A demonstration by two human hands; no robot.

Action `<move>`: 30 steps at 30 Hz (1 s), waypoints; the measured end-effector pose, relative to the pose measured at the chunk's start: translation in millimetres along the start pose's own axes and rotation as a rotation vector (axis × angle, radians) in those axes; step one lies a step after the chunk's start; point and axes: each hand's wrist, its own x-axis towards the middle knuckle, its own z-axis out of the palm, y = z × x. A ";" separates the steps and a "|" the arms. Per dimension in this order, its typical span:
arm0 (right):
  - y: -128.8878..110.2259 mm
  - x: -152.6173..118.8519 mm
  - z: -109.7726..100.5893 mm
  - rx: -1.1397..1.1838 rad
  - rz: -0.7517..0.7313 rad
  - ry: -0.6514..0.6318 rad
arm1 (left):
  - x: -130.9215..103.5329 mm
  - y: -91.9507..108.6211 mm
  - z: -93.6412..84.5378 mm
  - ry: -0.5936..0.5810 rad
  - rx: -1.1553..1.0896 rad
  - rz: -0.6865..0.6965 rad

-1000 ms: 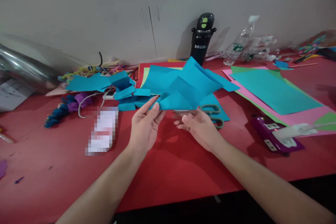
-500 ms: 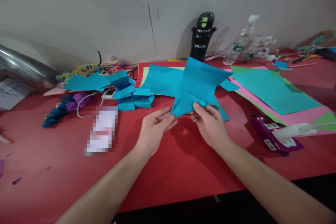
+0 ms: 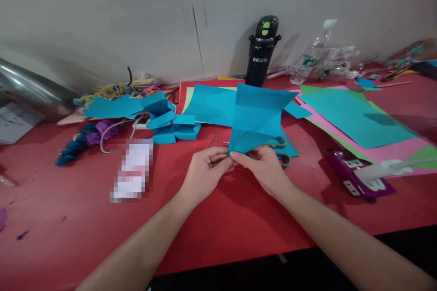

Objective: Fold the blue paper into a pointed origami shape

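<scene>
Both hands hold one sheet of blue paper (image 3: 257,109), which has creases and a folded lower edge. My left hand (image 3: 206,168) is closed on its lower left corner. Beside it, my right hand (image 3: 262,166) pinches the same corner, thumb almost meeting the left thumb. Behind the right hand lies a pair of scissors (image 3: 286,160) with greenish handles, its blades mostly covered by the paper and fingers. A further blue piece (image 3: 289,145) shows under the scissors. To the left stand folded blue paper boxes (image 3: 175,129).
Coloured sheets (image 3: 358,118) and a purple power strip (image 3: 358,177) with a white plug lie at right. A black flask (image 3: 261,54) and clear plastic bottles (image 3: 309,61) stand at the back. Left are craft flowers (image 3: 82,143) and a blurred-out white item (image 3: 133,170).
My right hand has moved left along the paper's lower edge to the corner beside my left hand. The sheet has dropped slightly, and more of the scissors shows.
</scene>
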 end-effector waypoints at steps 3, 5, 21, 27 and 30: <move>-0.3 0.0 -0.1 0.011 -0.003 0.002 | -0.7 -0.2 0.4 -0.015 0.067 0.033; -1.6 0.1 0.1 0.031 -0.011 -0.001 | -1.1 1.1 0.7 -0.011 0.099 0.043; -2.6 4.0 -3.9 0.251 0.068 0.257 | -1.9 -1.6 5.2 0.045 0.053 0.080; -9.7 11.3 -15.6 0.325 -0.022 0.291 | -1.3 0.4 -2.4 0.069 0.057 0.044; -12.7 12.3 -20.3 0.313 -0.068 0.341 | -0.1 5.8 -8.0 0.096 0.094 0.030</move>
